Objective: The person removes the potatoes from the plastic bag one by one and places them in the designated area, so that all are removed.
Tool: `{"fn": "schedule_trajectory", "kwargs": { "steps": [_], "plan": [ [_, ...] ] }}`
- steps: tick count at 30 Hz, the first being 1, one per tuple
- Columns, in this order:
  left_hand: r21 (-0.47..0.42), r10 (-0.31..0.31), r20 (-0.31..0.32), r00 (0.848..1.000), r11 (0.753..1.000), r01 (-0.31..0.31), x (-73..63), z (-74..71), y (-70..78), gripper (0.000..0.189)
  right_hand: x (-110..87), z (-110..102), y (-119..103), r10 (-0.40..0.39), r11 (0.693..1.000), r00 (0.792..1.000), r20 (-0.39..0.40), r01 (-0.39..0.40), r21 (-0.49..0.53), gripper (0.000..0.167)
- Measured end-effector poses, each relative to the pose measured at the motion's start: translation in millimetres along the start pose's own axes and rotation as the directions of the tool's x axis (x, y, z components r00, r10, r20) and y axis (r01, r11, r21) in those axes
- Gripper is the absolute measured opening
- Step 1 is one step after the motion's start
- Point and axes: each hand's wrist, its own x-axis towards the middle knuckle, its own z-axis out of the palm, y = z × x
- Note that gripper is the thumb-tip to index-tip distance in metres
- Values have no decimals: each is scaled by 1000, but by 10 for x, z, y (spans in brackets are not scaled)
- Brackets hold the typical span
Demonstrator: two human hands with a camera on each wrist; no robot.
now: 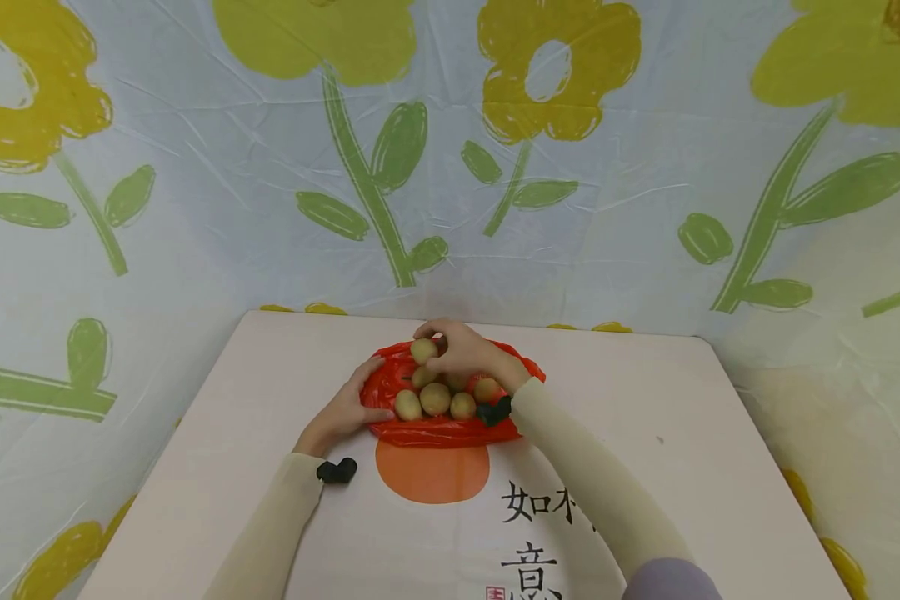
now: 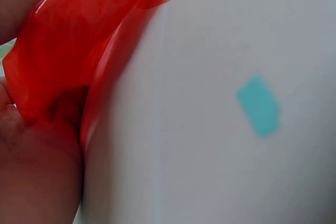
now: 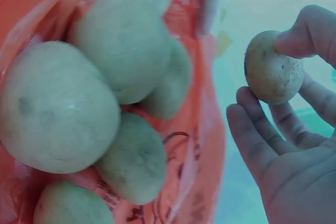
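Observation:
A red plastic bag lies spread open on the table with several potatoes inside. My right hand pinches one potato between thumb and fingertips, above the far side of the bag. In the right wrist view the other potatoes fill the left half, and dark print shows on the plastic beneath them. At the bag's left side, my left hand holds its edge, thumb toward the near potatoes. The left wrist view shows red plastic between thumb and palm, with the fingers partly hidden by it.
The white table carries an orange printed circle and black characters in front of the bag. A floral cloth hangs behind the table and along both sides. Each wrist wears a small black device.

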Motion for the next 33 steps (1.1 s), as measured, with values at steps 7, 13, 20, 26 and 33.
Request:
{"fn": "schedule_trajectory", "kwargs": {
  "steps": [7,13,20,26,33],
  "plan": [
    [7,-11,-17,1000,1000,11,-16,9,20,101,-183,-118,-32,-5,999,998,-58,8,50,47],
    [-4,-15,-13,1000,1000,15,-25,25,32,102,-340,-170,-5,-29,997,990,-135,38,67,47],
    [-18,-34,-10,999,999,34,-43,38,44,105,-554,-230,65,-70,996,979,-190,80,43,48],
    [-16,-43,-10,999,999,43,-42,35,40,106,-772,-293,180,-26,997,967,-253,45,68,45],
    [-55,-42,-7,999,998,42,-42,32,13,106,-960,-358,322,3,988,944,-330,48,146,44]
  ]
}}
